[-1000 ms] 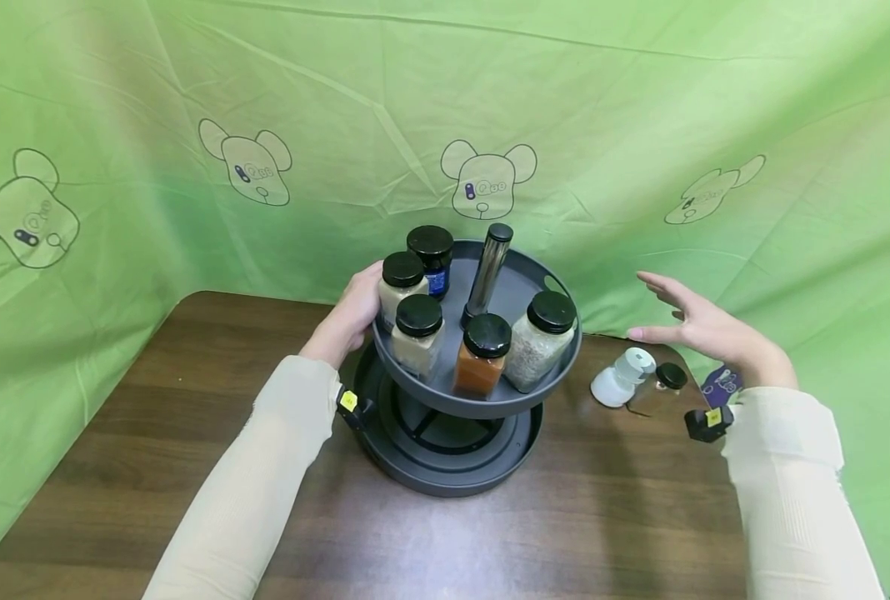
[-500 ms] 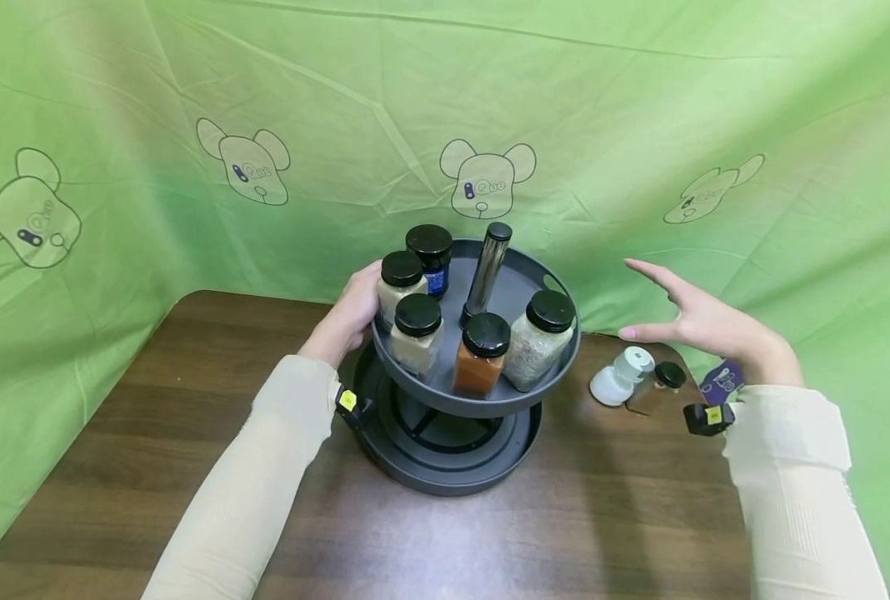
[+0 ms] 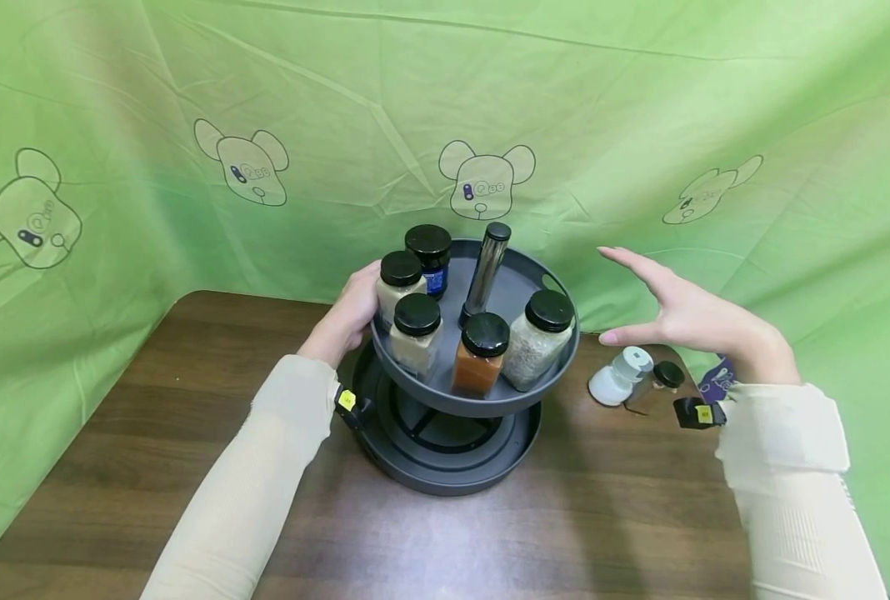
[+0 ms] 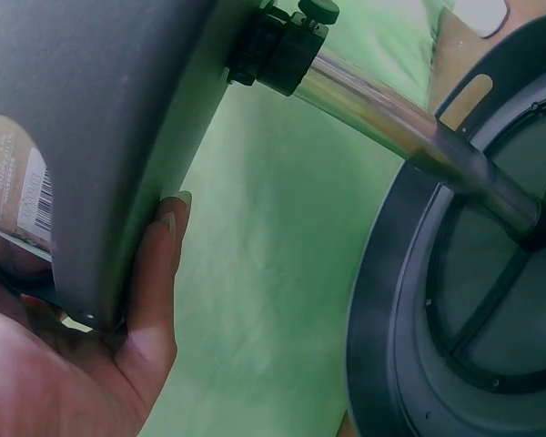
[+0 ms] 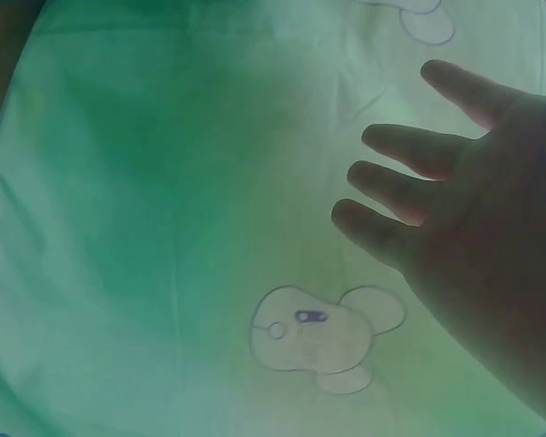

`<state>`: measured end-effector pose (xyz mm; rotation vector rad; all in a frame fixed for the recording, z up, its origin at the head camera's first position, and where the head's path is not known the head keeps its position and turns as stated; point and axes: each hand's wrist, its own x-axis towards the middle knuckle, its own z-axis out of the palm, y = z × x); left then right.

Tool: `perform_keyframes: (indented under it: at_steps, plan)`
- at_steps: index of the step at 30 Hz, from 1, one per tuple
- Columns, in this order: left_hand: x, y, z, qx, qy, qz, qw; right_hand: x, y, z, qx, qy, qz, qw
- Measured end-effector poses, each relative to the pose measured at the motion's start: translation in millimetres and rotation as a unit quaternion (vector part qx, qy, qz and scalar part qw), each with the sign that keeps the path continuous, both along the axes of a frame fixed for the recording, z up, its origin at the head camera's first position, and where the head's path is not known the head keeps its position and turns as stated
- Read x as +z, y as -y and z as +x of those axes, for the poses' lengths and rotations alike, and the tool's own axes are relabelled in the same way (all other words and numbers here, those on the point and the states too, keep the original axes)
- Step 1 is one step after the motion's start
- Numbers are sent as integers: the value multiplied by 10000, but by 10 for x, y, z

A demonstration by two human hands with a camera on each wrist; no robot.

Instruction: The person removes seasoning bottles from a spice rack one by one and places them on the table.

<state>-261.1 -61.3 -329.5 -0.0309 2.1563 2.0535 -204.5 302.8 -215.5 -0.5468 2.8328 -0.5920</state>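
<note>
In the head view, my left hand (image 3: 349, 312) grips the left rim of the grey two-tier turntable rack's upper tray (image 3: 445, 402). In the left wrist view its fingers (image 4: 155, 273) lie along the tray's underside. On this tray stand several black-lidded spice jars, among them one with orange powder (image 3: 477, 371), a speckled one (image 3: 531, 350) and a dark jar with a blue label (image 3: 436, 279). Spread fingers and a parted thumb mark my right hand (image 3: 696, 315), which holds nothing, raised to the tray's right. The lower tray (image 3: 445, 483) stands on the table beneath.
At the table's right back corner are a white-lidded jar of white contents (image 3: 613, 385) and a smaller black-lidded jar (image 3: 666, 379). A metal post (image 3: 487, 271) rises from the upper tray. Green printed cloth (image 3: 340, 125) hangs behind the wooden table (image 3: 152, 467).
My right hand has moved left towards the tray, its fingers and thumb spreading further apart. The left hand stays at the tray rim, and the jars keep their places.
</note>
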Motion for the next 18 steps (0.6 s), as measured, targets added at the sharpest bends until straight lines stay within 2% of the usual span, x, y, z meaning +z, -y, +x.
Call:
perform_keyframes:
  at_steps: [5, 18]
  plan:
    - [0, 3, 5, 15, -27, 21, 10000, 50, 93, 33, 56, -90, 82, 9999]
    - [-1, 6, 4, -7, 4, 20, 10000, 125, 389, 155, 508, -413, 370, 9972]
